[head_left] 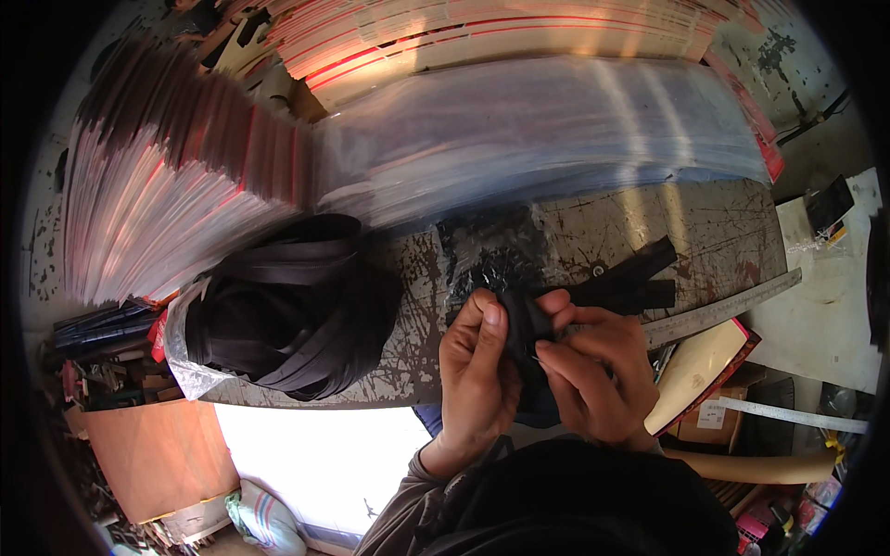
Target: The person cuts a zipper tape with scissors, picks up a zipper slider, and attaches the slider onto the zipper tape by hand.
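Observation:
My left hand pinches a black strip of zipper tape between thumb and fingers, above the near edge of the table. From the other side, the closed fingers of my right hand grip the same strip; any small part between the fingertips is hidden. Just beyond my hands lies a clear plastic bag with small shiny black pieces, too small to make out. Cut black strips rest to the right of it. A big loose coil of black tape sits at the left, partly in clear plastic.
The scratched table carries a long pile of clear plastic sheets at the back. Leaning stacks of thin sheets stand at the far left. A metal ruler lies along the right edge, above a cream-and-red board.

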A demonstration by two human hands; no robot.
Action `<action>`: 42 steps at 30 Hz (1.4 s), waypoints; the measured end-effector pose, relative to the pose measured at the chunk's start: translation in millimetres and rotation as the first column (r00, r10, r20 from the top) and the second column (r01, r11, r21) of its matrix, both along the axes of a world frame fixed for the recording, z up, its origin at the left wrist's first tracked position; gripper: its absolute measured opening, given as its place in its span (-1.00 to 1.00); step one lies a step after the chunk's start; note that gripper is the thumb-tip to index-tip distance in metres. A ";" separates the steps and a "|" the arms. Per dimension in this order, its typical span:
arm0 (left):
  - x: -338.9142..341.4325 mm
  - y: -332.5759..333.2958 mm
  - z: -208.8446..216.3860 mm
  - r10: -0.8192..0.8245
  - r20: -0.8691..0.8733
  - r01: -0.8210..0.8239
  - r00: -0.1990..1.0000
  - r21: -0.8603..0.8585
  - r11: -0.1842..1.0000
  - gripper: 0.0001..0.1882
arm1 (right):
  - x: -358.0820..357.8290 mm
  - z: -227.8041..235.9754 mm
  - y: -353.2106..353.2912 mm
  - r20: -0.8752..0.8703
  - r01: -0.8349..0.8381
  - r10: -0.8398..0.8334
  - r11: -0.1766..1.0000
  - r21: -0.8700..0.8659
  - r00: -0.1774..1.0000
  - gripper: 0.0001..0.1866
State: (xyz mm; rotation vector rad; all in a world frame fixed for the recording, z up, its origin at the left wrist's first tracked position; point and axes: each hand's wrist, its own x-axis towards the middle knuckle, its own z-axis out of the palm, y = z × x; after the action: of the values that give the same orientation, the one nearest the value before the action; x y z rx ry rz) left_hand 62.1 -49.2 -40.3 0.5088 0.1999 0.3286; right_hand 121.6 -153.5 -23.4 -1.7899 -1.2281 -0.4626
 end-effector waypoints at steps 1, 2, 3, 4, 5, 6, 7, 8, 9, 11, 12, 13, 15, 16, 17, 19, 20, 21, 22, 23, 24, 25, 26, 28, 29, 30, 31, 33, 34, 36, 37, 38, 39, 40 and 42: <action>-0.4 0.1 0.6 -0.004 0.003 0.004 1.000 -0.006 1.000 -0.85 | -0.4 0.4 -0.7 -0.009 -0.008 0.007 1.000 -0.008 1.000 -0.81; -0.6 -0.3 1.6 -0.004 0.005 0.004 1.000 -0.006 1.000 -0.85 | -0.5 0.5 -1.8 -0.018 -0.014 0.013 1.000 -0.017 1.000 -0.80; -0.8 -0.9 3.0 0.001 0.002 -0.001 1.000 -0.005 1.000 -0.85 | 0.0 0.4 -3.1 -0.017 -0.014 0.013 1.000 -0.016 1.000 -0.80; -1.1 -1.4 4.0 0.007 -0.001 -0.007 1.000 -0.005 1.000 -0.85 | 1.0 0.4 -4.4 -0.021 -0.033 0.033 0.999 -0.023 0.999 -0.78; -2.0 -0.8 3.7 0.011 0.000 -0.011 1.000 -0.003 1.000 -0.85 | 1.2 0.0 -4.4 -0.027 -0.056 0.055 0.998 -0.029 0.998 -0.75; -2.9 -0.1 3.2 0.011 -0.006 -0.011 1.000 0.013 1.000 -0.84 | 0.3 1.5 -4.2 -0.026 -0.060 0.059 0.998 -0.027 0.998 -0.75; -3.7 0.5 3.0 0.012 -0.013 -0.011 1.000 0.030 0.999 -0.84 | -0.8 4.4 -3.8 -0.115 -0.007 0.006 1.000 -0.010 0.993 -0.73; -2.0 -0.2 5.4 0.008 -0.011 -0.008 1.000 0.029 1.000 -0.84 | -1.3 6.3 -4.4 -0.202 0.054 -0.054 0.999 -0.002 0.978 -0.71; 0.7 -0.8 9.6 0.040 -0.038 -0.039 0.998 0.006 0.999 -0.83 | -2.0 1.1 -0.7 -0.201 0.058 -0.057 0.998 -0.002 0.978 -0.71; 5.6 1.5 10.8 0.075 -0.066 -0.076 0.995 -0.014 0.997 -0.82 | -3.7 -13.1 6.9 -0.517 0.132 -0.019 0.974 0.182 0.856 -0.72; 7.8 4.8 8.2 0.098 -0.038 -0.097 0.994 0.033 0.995 -0.80 | -4.6 -17.0 7.6 -0.608 0.168 0.014 0.956 0.241 0.794 -0.72; 9.7 8.0 7.0 0.121 -0.009 -0.120 0.993 0.079 0.990 -0.78 | -4.7 -19.0 0.1 -0.761 0.071 0.064 0.987 0.143 0.646 -0.75; 14.1 11.5 9.8 0.115 0.011 -0.116 0.993 0.070 0.991 -0.75 | -2.9 -22.5 -10.7 -0.882 -0.043 0.073 0.997 0.060 0.465 -0.77; 15.1 12.8 11.2 0.111 0.031 -0.112 0.993 0.062 0.992 -0.70 | -2.3 -25.1 -13.7 -0.886 -0.057 0.085 0.996 0.067 0.455 -0.78; 15.5 13.6 12.0 0.108 0.030 -0.109 0.994 0.061 0.992 -0.70 | -2.1 -26.6 -15.9 -0.890 -0.068 0.097 0.995 0.074 0.445 -0.79; 15.7 14.2 12.9 0.061 0.018 -0.063 0.998 0.136 0.989 -0.65 | -0.1 -23.5 -18.2 -0.904 -0.049 0.111 0.994 0.099 0.414 -0.80; 15.0 14.5 13.0 0.062 0.018 -0.064 0.998 0.137 0.989 -0.65 | 0.5 -22.3 -18.4 -0.914 -0.037 0.132 0.991 0.127 0.383 -0.80; 14.2 14.7 13.0 0.051 0.011 -0.052 0.999 0.197 0.979 -0.65 | 0.3 -22.2 -18.9 -0.914 -0.039 0.133 0.991 0.128 0.383 -0.80; 13.2 14.9 13.3 0.040 0.002 -0.039 0.999 0.257 0.966 -0.63 | -0.1 -22.1 -19.3 -0.904 -0.053 0.135 0.991 0.124 0.406 -0.80; 13.0 14.5 12.8 0.040 0.002 -0.040 0.999 0.255 0.966 -0.63 | 0.1 -22.6 -20.4 -0.894 -0.066 0.134 0.991 0.118 0.428 -0.80; 12.8 14.2 12.4 0.038 0.017 -0.042 0.999 0.268 0.962 -0.63 | 0.0 -22.5 -21.7 -0.894 -0.067 0.133 0.991 0.116 0.428 -0.80; 12.5 13.7 12.1 0.036 0.032 -0.044 0.999 0.282 0.959 -0.63 | -0.3 -21.9 -23.2 -0.884 -0.079 0.116 0.993 0.090 0.452 -0.80; 11.6 13.4 12.3 0.039 0.031 -0.047 0.999 0.282 0.958 -0.63 | -1.3 -21.3 -23.6 -0.874 -0.094 0.102 0.993 0.065 0.475 -0.80; 9.9 12.5 13.7 0.097 0.001 -0.092 0.995 0.311 0.946 -0.62 | -3.4 -19.3 -23.0 -0.874 -0.087 0.101 0.994 0.068 0.476 -0.80; 9.4 12.6 14.6 0.096 0.002 -0.092 0.995 0.311 0.946 -0.62 | -4.1 -18.2 -23.0 -0.873 -0.073 0.096 0.995 0.069 0.479 -0.80; 8.9 12.9 15.6 0.098 0.002 -0.094 0.995 0.319 0.943 -0.62 | -4.4 -17.7 -23.2 -0.872 -0.073 0.096 0.995 0.069 0.479 -0.80; 8.4 13.0 16.4 0.101 0.002 -0.096 0.995 0.327 0.940 -0.62 | -4.6 -17.3 -23.4 -0.874 -0.071 0.104 0.994 0.080 0.475 -0.80; 8.1 13.3 15.9 0.106 0.005 -0.102 0.994 0.322 0.941 -0.62 | -4.9 -18.1 -23.2 -0.875 -0.070 0.112 0.993 0.090 0.470 -0.80; 8.0 13.6 15.6 0.110 0.009 -0.107 0.994 0.318 0.942 -0.62 | -5.1 -18.4 -23.0 -0.874 -0.068 0.115 0.993 0.094 0.472 -0.80; 7.3 16.4 13.2 0.097 0.018 -0.097 0.995 0.316 0.944 -0.64 | -5.4 -18.6 -23.2 -0.873 -0.066 0.117 0.993 0.097 0.473 -0.81; 7.2 17.7 12.2 0.083 0.027 -0.088 0.996 0.314 0.945 -0.65 | -5.2 -18.7 -23.8 -0.901 -0.072 0.151 0.989 0.133 0.408 -0.81; 7.8 17.7 12.7 0.081 0.026 -0.086 0.996 0.313 0.946 -0.65 | -5.0 -17.8 -24.7 -0.922 -0.073 0.182 0.983 0.167 0.341 -0.82; 8.5 17.6 13.3 0.077 0.012 -0.077 0.997 0.295 0.952 -0.63 | -4.7 -13.8 -25.0 -0.923 -0.071 0.180 0.984 0.166 0.341 -0.82; 9.2 17.4 13.7 0.073 -0.003 -0.069 0.997 0.277 0.959 -0.62 | -4.2 -7.4 -25.1 -0.943 -0.055 0.238 0.971 0.231 0.234 -0.82; 9.4 16.1 13.5 0.089 -0.013 -0.082 0.996 0.275 0.958 -0.60 | -4.1 -3.9 -24.7 -0.946 -0.036 0.299 0.954 0.296 0.123 -0.83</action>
State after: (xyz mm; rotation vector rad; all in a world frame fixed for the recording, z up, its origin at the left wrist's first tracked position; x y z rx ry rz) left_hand 71.5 -33.1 -26.8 0.7808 0.2025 0.4377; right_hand 117.5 -178.2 -27.4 -1.2195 -0.3065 0.7284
